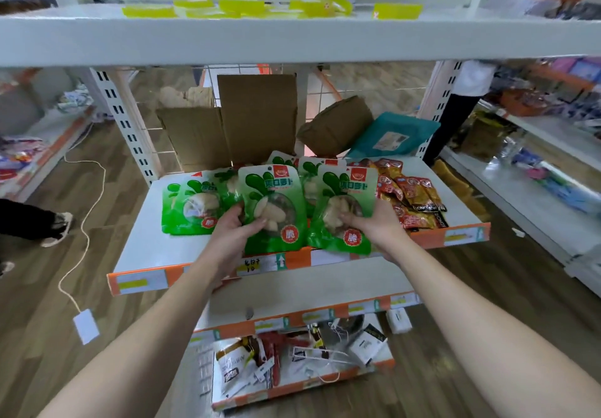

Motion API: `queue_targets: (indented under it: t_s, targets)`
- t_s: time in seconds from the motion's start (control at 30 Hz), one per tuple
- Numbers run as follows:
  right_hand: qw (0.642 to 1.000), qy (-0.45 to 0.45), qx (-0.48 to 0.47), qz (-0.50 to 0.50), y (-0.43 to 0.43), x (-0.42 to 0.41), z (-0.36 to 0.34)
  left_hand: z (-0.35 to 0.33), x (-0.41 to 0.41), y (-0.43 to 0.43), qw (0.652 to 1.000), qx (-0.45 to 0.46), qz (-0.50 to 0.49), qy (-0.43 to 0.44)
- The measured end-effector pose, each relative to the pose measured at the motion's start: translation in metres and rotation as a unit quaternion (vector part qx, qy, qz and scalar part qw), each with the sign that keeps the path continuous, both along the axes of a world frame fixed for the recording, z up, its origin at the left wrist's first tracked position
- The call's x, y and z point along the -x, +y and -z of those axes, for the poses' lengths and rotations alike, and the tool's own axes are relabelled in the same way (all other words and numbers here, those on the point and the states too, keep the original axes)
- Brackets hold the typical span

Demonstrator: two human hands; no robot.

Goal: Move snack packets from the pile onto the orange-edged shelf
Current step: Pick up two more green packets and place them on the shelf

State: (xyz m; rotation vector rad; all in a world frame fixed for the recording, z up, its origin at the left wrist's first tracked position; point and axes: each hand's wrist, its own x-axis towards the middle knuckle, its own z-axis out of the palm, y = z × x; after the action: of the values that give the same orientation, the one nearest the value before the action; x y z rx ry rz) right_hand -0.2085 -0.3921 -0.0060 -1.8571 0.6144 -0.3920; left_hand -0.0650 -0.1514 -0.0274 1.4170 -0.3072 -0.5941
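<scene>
Both of my hands are over the front of the orange-edged shelf (143, 282). My left hand (232, 230) grips a green snack packet (276, 190) by its lower left side, and the packet stands tilted toward me. To its right, a second green packet (349, 186) is held at its middle by my right hand (374, 224). More green packets lie flat on the shelf: one at the left (187, 204) and others partly hidden behind the two held ones (309, 170).
Red and yellow snack packets (409, 196) are piled at the shelf's right. Cardboard pieces (257, 115) and a teal pouch (396, 134) lean at the back. A white shelf (292, 40) hangs overhead. Lower shelves hold mixed packets (292, 359). A person's shoe (58, 229) is at the left.
</scene>
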Motion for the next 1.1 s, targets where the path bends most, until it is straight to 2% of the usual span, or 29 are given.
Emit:
queue_targets:
  t_s: [0.17,0.43,0.53,0.77,0.9,1.1]
  targets:
    - [0.996,-0.032,-0.07,0.038,-0.039,0.043,-0.001,-0.02,0.017,-0.045,0.998,0.025,0.04,0.035]
    - [0.974,-0.1,-0.141,0.148,-0.115,0.159,-0.009,-0.033,0.095,-0.188,0.984,0.031,0.177,-0.006]
    - [0.968,-0.092,-0.136,0.191,-0.149,0.215,-0.011,-0.029,0.134,-0.245,0.973,0.019,0.228,-0.024]
    - [0.937,-0.086,-0.107,0.32,-0.236,0.35,-0.008,-0.017,0.238,-0.375,0.948,0.001,0.318,-0.006]
    - [0.925,-0.069,-0.074,0.365,-0.273,0.423,-0.006,-0.007,0.301,-0.446,0.933,-0.004,0.359,-0.034]
    - [0.905,-0.023,-0.047,0.423,-0.322,0.529,0.004,0.003,0.392,-0.536,0.905,-0.024,0.423,-0.024]
